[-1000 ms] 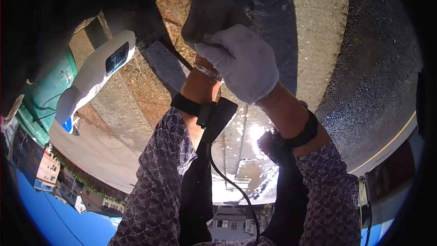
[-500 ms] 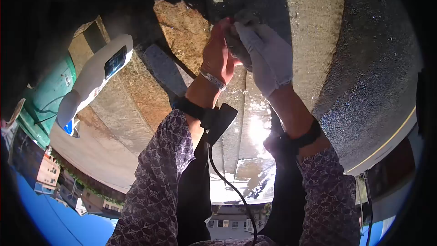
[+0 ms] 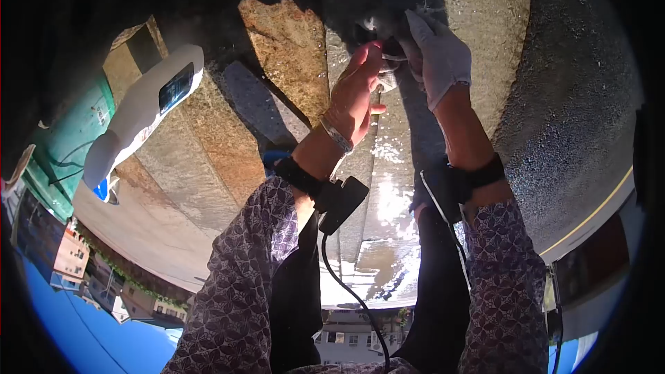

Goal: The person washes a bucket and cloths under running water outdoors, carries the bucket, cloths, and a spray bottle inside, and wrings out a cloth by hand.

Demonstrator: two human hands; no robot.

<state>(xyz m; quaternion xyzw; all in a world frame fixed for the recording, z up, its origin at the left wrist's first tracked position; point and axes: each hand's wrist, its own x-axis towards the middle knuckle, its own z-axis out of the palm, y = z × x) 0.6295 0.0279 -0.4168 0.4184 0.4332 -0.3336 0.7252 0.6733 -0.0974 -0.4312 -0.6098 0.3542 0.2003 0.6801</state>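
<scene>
Head view: a dark item point(image 3: 393, 48) is held over the ground point(image 3: 485, 48) between both hands, apparently to be steadied from two sides. It is pinched by the bare left hand's point(image 3: 352, 97) grip; the gloved right hand's point(image 3: 441, 62) closure cannot be told, its fingertips being shadowed.

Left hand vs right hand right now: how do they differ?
The right hand wears a white glove; the left hand shows none.
The left hand has a pale band at its wrist; none is visible at the right hand's.
The left hand has one digit sticking out sideways; the right hand shows no such digit.
Shared: patterned sleeves and dark forearm straps.
</scene>
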